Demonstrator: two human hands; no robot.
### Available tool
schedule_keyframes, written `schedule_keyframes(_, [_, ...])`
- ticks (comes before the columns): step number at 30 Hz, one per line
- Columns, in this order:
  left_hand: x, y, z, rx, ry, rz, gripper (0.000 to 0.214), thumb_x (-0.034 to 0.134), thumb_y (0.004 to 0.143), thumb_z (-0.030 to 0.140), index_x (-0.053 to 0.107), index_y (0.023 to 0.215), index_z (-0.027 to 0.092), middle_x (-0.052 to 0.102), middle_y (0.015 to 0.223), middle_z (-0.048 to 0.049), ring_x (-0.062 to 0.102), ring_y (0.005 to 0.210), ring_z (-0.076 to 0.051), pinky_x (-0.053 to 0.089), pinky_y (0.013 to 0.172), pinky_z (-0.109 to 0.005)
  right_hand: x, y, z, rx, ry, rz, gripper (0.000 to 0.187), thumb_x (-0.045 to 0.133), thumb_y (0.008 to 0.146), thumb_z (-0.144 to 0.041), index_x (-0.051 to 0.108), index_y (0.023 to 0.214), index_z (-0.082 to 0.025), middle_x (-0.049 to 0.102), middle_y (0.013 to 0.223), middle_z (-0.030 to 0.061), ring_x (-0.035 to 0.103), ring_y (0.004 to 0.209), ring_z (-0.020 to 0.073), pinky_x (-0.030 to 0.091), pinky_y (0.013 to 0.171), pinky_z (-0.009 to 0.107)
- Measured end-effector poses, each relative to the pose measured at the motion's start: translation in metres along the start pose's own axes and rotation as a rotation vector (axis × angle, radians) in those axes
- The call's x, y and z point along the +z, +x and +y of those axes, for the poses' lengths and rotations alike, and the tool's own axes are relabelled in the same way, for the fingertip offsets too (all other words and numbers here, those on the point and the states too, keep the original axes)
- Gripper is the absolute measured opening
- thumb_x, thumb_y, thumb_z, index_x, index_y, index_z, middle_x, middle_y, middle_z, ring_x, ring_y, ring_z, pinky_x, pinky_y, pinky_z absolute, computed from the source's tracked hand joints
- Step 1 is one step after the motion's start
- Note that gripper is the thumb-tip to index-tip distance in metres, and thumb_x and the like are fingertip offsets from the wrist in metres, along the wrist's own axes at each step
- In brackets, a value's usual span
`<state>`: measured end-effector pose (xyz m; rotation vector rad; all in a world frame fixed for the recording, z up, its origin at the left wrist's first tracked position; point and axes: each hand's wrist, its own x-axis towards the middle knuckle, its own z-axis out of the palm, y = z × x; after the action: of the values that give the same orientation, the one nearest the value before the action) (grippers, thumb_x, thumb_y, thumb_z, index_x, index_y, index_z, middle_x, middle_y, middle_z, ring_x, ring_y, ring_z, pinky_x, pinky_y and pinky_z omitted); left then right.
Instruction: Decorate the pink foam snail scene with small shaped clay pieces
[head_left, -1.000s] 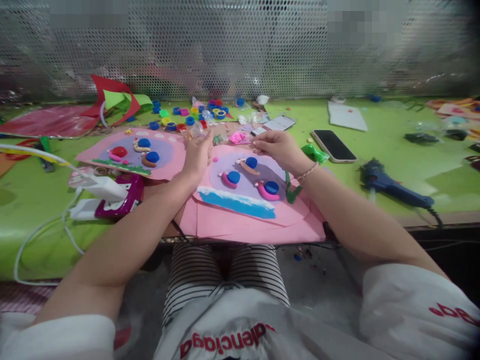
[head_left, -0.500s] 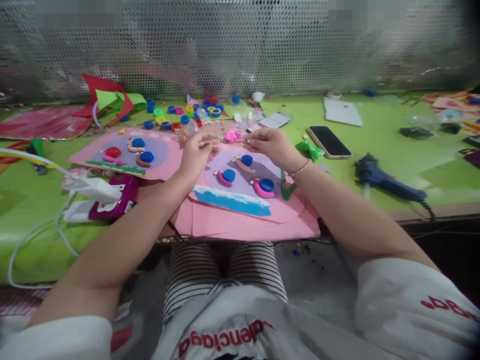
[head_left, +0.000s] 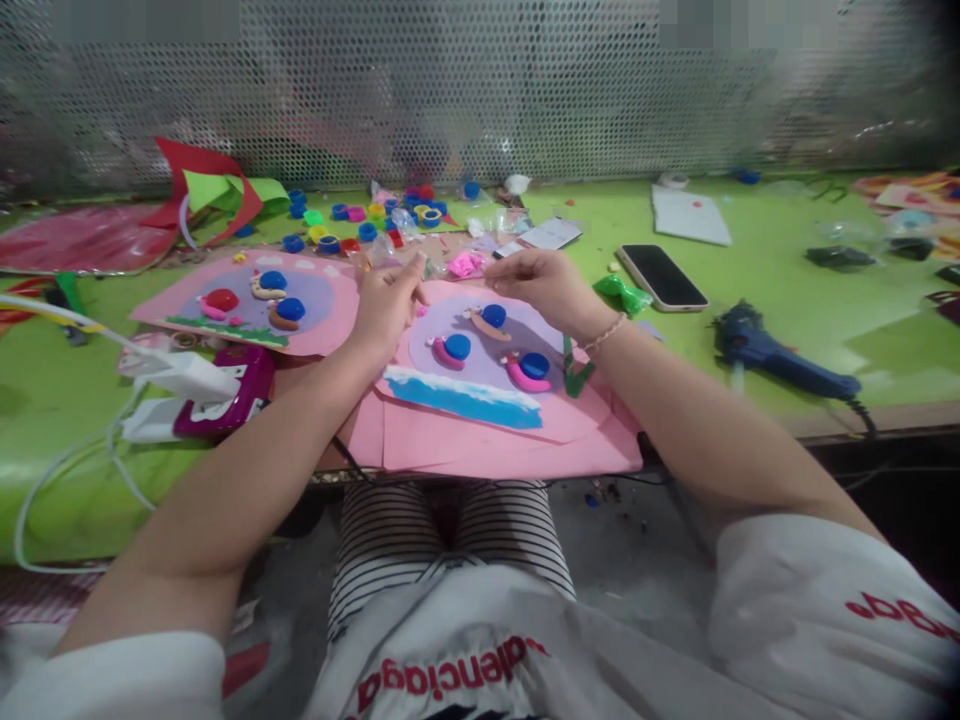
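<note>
My left hand [head_left: 388, 305] is over the top left of a pink and lilac craft picture [head_left: 439, 455], its fingers curled in a pinch. A tiny pale bit shows near the fingertips, too small to name. My right hand [head_left: 541, 285] hovers above the picture's upper right, thumb and fingertips pressed together; what they may hold is hidden. Between the hands lies a bright pink lump in clear wrap [head_left: 466, 264]. On the picture sit three clay snails with blue caps for shells, among them a pink snail [head_left: 529, 372], above a blue and white strip [head_left: 461, 398].
At left lies a second snail picture [head_left: 161, 300], near a purple power strip [head_left: 244, 395] with white plugs and cables. Behind are several coloured bottle caps [head_left: 367, 232]. To the right are a green wrapped lump [head_left: 624, 293], a phone [head_left: 661, 277] and a blue glue gun [head_left: 787, 358].
My left hand has shifted slightly left and its fingertips point more upward. My right hand has moved a little, leaving the hands slightly farther apart. The pictures stay in place.
</note>
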<state>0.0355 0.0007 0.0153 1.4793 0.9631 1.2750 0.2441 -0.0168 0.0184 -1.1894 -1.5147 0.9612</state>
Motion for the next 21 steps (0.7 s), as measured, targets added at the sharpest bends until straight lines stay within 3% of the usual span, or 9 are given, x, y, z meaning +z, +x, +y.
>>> schedule_keyframes(5, [0.001, -0.002, -0.001, 0.006, 0.032, -0.007, 0.048, 0.051, 0.086, 0.041, 0.048, 0.044, 0.019, 0.030, 0.028, 0.0055, 0.028, 0.027, -0.005, 0.024, 0.036, -0.021, -0.003, 0.000, -0.001, -0.062, -0.209, 0.036, 0.007, 0.067, 0.067, -0.017, 0.065, 0.073, -0.015, 0.065, 0.071, 0.0019, 0.058, 0.065, 0.0116, 0.048, 0.063, 0.024])
schedule_keyframes(10, [0.001, 0.000, -0.002, 0.009, 0.024, -0.003, 0.048, 0.051, 0.085, 0.043, 0.049, 0.044, 0.019, 0.030, 0.028, 0.0051, 0.028, 0.028, -0.005, 0.023, 0.036, -0.022, -0.013, 0.002, -0.005, -0.155, -0.596, 0.086, 0.004, 0.064, 0.070, -0.017, 0.066, 0.071, -0.014, 0.061, 0.065, 0.0016, 0.052, 0.062, 0.0115, 0.042, 0.061, 0.025])
schedule_keyframes(15, [0.001, 0.001, -0.003, 0.032, 0.012, 0.014, 0.050, 0.052, 0.084, 0.048, 0.049, 0.043, 0.019, 0.028, 0.027, 0.0051, 0.028, 0.027, -0.005, 0.022, 0.035, -0.023, -0.023, 0.007, 0.000, -0.135, -0.761, 0.031, 0.014, 0.058, 0.071, -0.008, 0.069, 0.075, -0.016, 0.066, 0.069, 0.0019, 0.057, 0.067, 0.0141, 0.042, 0.067, 0.027])
schedule_keyframes(21, [0.002, -0.001, 0.000, -0.027, 0.029, 0.022, 0.045, 0.052, 0.084, 0.048, 0.049, 0.049, 0.020, 0.029, 0.028, 0.0060, 0.028, 0.028, -0.006, 0.023, 0.036, -0.023, -0.023, 0.008, 0.003, -0.077, -0.903, -0.079, 0.025, 0.059, 0.063, -0.001, 0.070, 0.077, -0.018, 0.069, 0.075, 0.0027, 0.059, 0.068, 0.0154, 0.044, 0.065, 0.027])
